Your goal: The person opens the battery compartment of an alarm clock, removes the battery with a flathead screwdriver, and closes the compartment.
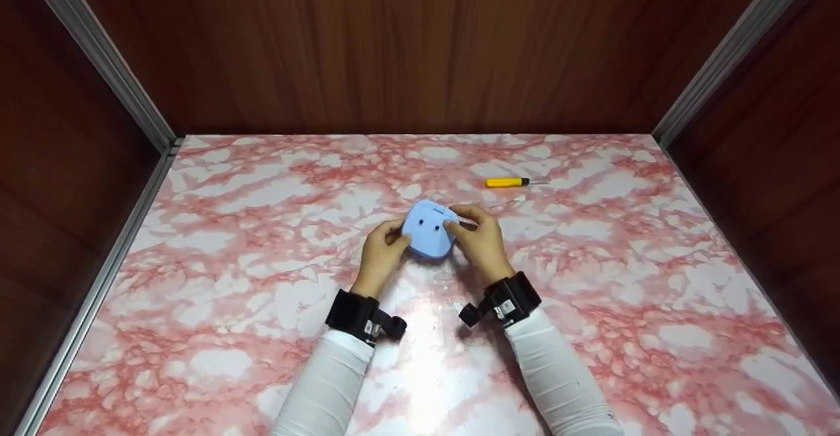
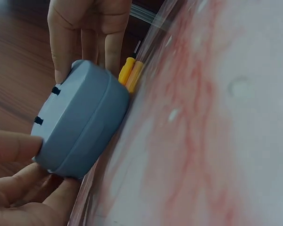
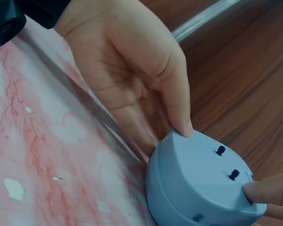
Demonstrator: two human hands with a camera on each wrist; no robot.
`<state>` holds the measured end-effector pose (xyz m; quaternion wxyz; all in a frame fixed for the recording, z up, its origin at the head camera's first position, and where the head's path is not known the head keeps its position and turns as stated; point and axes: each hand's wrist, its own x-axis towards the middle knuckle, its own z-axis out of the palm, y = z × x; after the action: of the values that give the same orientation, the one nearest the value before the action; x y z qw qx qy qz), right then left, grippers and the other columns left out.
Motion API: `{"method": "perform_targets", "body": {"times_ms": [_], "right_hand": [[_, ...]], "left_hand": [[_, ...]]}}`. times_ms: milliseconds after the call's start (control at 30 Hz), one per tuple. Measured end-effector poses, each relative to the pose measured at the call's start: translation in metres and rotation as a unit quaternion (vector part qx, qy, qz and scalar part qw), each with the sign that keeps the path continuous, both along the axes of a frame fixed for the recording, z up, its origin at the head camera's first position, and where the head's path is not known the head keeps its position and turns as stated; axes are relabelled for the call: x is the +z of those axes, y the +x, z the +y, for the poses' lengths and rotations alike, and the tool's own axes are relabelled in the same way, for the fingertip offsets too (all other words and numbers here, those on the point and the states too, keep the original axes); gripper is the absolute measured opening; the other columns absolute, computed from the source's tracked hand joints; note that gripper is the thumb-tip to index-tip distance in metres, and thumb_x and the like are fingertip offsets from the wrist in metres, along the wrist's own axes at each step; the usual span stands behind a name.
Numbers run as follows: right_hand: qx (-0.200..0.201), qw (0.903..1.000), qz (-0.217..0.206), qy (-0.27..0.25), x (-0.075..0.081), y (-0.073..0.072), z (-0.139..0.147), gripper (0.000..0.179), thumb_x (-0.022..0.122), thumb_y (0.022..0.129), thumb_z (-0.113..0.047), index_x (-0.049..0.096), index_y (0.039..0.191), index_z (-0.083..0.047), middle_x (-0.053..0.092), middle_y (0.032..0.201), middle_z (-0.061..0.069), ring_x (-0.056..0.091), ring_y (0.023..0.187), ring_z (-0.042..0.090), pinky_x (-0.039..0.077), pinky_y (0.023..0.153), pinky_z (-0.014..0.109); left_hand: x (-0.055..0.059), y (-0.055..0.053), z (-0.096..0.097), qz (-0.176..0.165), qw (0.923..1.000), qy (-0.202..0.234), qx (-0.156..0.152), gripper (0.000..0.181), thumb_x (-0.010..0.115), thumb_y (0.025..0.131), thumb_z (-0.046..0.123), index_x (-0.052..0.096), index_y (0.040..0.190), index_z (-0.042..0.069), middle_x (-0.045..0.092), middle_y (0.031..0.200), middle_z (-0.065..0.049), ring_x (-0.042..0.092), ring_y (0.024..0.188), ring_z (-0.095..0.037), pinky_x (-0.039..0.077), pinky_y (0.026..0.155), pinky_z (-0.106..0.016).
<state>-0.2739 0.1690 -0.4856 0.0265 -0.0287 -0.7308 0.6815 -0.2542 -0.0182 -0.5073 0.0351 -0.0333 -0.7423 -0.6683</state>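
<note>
Left hand (image 1: 382,252), right hand (image 1: 483,239) pinch blue case (image 1: 432,244), midway between counter (image 1: 262,239) side edges. Probably light, stiff, slick; hold by side walls, off black pegs (image 3: 233,174).

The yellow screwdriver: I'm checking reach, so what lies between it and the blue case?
The head view shows the right hand gripping the blue case, then bare tabletop up to the screwdriver.

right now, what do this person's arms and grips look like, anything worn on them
The left sleeve and right sleeve are white, creased and close-fitting. The left wristband and right wristband are black and boxy, each with a small pale patch and a stubby black knob. The left grip and right grip wear no gloves.
</note>
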Motion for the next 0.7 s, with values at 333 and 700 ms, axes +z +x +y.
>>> {"method": "perform_targets", "body": {"times_ms": [333,700], "right_hand": [[0.023,0.9982,0.048,0.030,-0.0051,-0.0008,0.0030,0.039,0.064,0.098,-0.004,0.062,0.136,0.003,0.060,0.138,0.019,0.061,0.122,0.029,0.055,0.097,0.030],[0.086,0.9920,0.073,0.056,-0.0050,-0.0017,-0.0006,0.044,0.045,0.104,0.003,0.046,0.148,0.005,0.047,0.151,0.022,0.044,0.141,0.029,0.037,0.118,0.038]], "left_hand": [[-0.0014,-0.0025,0.0010,-0.015,0.9987,0.027,-0.040,0.049,0.062,0.094,-0.005,0.046,0.140,-0.016,0.051,0.142,-0.032,0.050,0.135,-0.041,0.044,0.113,-0.041],[0.0017,-0.0046,0.0043,-0.015,0.9962,0.063,-0.059,0.067,0.057,0.091,-0.017,0.031,0.153,-0.011,0.033,0.157,-0.030,0.035,0.146,-0.040,0.033,0.120,-0.038]]}}
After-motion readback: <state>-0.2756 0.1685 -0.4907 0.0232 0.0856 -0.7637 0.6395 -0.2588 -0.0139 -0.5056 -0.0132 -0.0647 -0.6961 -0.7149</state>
